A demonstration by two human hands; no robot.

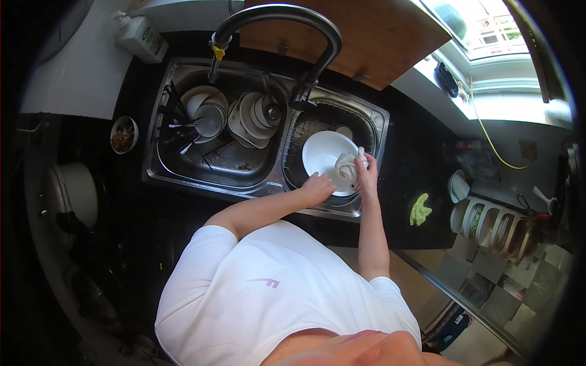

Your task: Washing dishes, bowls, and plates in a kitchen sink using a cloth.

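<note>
A large white bowl (324, 148) rests in the right basin of a steel double sink, over a black wire rack (287, 155). My left hand (319, 188) grips its near-left rim, fingers curled over the edge. At the right side of the bowl, my right hand (367, 174) holds a bunched whitish cloth (346, 165) against the inside. The fingers partly hide the cloth. Stacked dishes (252, 119), a bowl (210, 120) and dark-handled utensils (181, 132) fill part of the left basin, with food scraps on its floor. Above the sink arches a faucet (279, 13).
A small bowl of food scraps (123, 135) stands left of the sink. A yellow-green cloth (420, 210) lies on the black counter to the right. Farther right is a rack of dishes (487, 224). A white pump bottle (143, 40) and a lidded pot (75, 194) are at left.
</note>
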